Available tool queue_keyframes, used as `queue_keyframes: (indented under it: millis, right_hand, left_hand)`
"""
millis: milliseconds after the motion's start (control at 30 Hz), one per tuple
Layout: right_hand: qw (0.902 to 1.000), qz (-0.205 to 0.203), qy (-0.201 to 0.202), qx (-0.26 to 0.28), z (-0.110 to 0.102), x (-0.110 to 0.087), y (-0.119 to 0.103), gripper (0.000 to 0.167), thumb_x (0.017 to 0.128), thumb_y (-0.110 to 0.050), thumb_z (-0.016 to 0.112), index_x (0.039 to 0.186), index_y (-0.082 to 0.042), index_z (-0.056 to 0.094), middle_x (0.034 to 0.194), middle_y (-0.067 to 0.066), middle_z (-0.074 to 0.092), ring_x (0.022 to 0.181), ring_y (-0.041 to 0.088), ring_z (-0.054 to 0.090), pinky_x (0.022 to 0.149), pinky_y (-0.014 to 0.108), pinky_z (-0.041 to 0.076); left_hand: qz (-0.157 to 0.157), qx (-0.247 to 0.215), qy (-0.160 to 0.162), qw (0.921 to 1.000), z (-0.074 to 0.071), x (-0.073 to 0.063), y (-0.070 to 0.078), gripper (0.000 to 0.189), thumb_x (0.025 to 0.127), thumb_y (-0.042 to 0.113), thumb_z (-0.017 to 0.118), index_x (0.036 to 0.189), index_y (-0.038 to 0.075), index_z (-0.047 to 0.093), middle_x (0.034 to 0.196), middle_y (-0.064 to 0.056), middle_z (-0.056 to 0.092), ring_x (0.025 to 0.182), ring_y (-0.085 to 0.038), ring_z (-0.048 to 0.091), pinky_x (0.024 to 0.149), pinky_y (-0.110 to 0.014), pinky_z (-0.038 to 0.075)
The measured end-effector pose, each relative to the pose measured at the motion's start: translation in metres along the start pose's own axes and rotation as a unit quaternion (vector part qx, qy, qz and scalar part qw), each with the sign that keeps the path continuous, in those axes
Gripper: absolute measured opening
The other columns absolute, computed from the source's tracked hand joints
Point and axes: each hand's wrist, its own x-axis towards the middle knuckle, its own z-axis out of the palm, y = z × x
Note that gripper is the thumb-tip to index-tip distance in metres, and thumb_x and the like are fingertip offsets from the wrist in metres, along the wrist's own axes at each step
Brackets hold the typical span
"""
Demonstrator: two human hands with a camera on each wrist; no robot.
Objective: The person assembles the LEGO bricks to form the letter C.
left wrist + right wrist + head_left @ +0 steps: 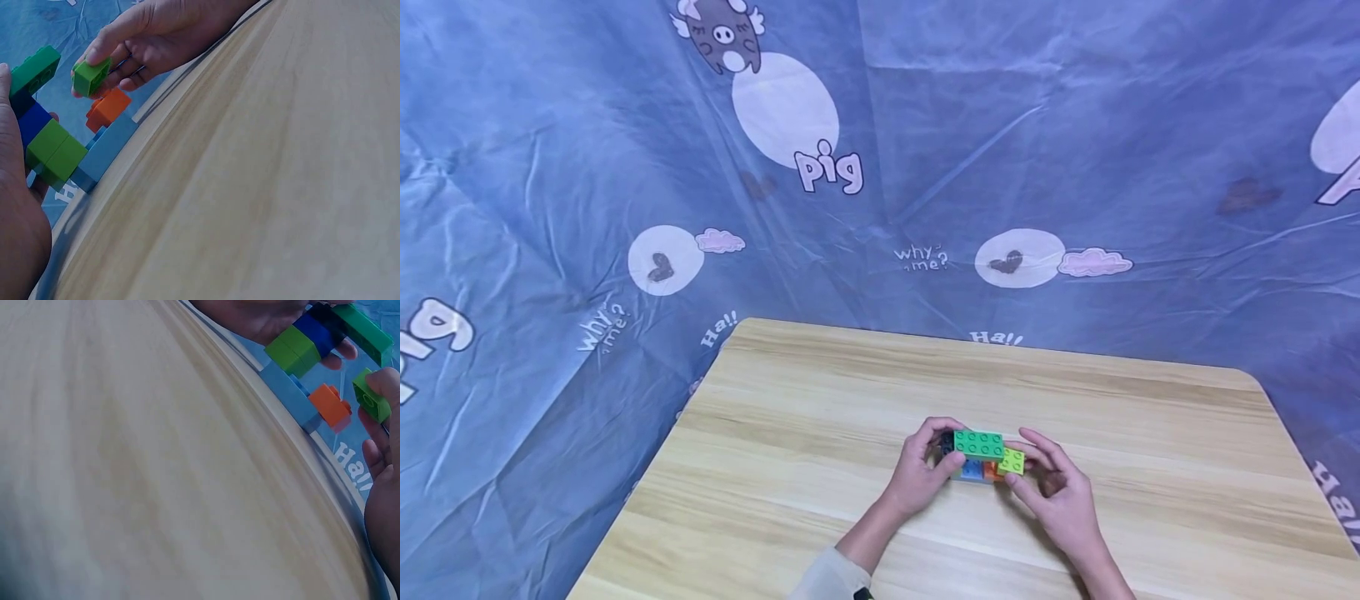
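Note:
A stack of toy building bricks stands on the table, with a long light blue brick point(106, 153) at its base. On the base's left end, lime green bricks point(292, 351), a blue brick point(320, 329) and a darker one rise as a column. A green brick point(978, 445) on top juts out to the right. An orange brick point(330, 405) sits at the base's other end. My left hand point(917, 472) grips the column from the left. In my right hand point(1063, 500), thumb and fingers pinch a small lime green brick point(92, 76) above the orange brick, apart from it.
The wood-grain table point(820, 392) spreads around the hands, its rounded far edge beyond them. A blue printed cloth point(940, 167) hangs behind and along the left side.

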Motion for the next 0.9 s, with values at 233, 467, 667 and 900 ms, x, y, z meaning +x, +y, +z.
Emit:
queue_keyframes:
  millis: [233, 467, 667, 900]
  right_hand:
    - [1.0000, 0.000, -0.002, -0.009, 0.007, 0.001, 0.000, 0.071, 0.083, 0.024, 0.074, 0.147, 0.011, 0.049, 0.127, 0.012, 0.074, 0.114, 0.013, 0.070, 0.103, 0.018, 0.051]
    - [0.9997, 0.002, 0.002, -0.023, 0.006, 0.001, -0.002, 0.069, 0.087, 0.023, 0.070, 0.150, 0.008, 0.047, 0.132, 0.007, 0.072, 0.119, 0.010, 0.068, 0.105, 0.018, 0.050]
    - [0.9999, -0.004, -0.005, -0.009, 0.008, 0.003, -0.001, 0.069, 0.088, 0.024, 0.068, 0.151, 0.009, 0.045, 0.134, 0.003, 0.070, 0.120, 0.010, 0.067, 0.105, 0.021, 0.052]
    - [1.0000, 0.002, -0.004, 0.005, 0.012, 0.004, -0.002, 0.069, 0.089, 0.023, 0.068, 0.152, 0.008, 0.044, 0.136, 0.001, 0.069, 0.122, 0.010, 0.067, 0.105, 0.021, 0.052]
  left_hand:
    - [0.012, 0.028, 0.002, 0.9995, 0.003, 0.001, -0.001, 0.028, 0.106, 0.010, 0.065, 0.132, 0.000, 0.061, 0.125, -0.021, 0.070, 0.110, -0.014, 0.068, 0.097, -0.035, 0.059]
    - [0.002, 0.038, -0.009, 0.9992, 0.005, 0.003, 0.002, 0.028, 0.107, 0.014, 0.064, 0.134, 0.007, 0.063, 0.124, -0.015, 0.072, 0.107, -0.013, 0.068, 0.095, -0.034, 0.059]
    - [0.006, 0.035, -0.015, 0.9993, 0.004, 0.004, 0.003, 0.029, 0.107, 0.017, 0.063, 0.136, 0.012, 0.062, 0.125, -0.011, 0.072, 0.105, -0.014, 0.069, 0.091, -0.034, 0.061]
    - [0.005, 0.038, -0.013, 0.9992, 0.002, 0.002, 0.002, 0.029, 0.107, 0.013, 0.062, 0.136, 0.010, 0.061, 0.121, -0.013, 0.072, 0.102, -0.013, 0.070, 0.086, -0.034, 0.063]
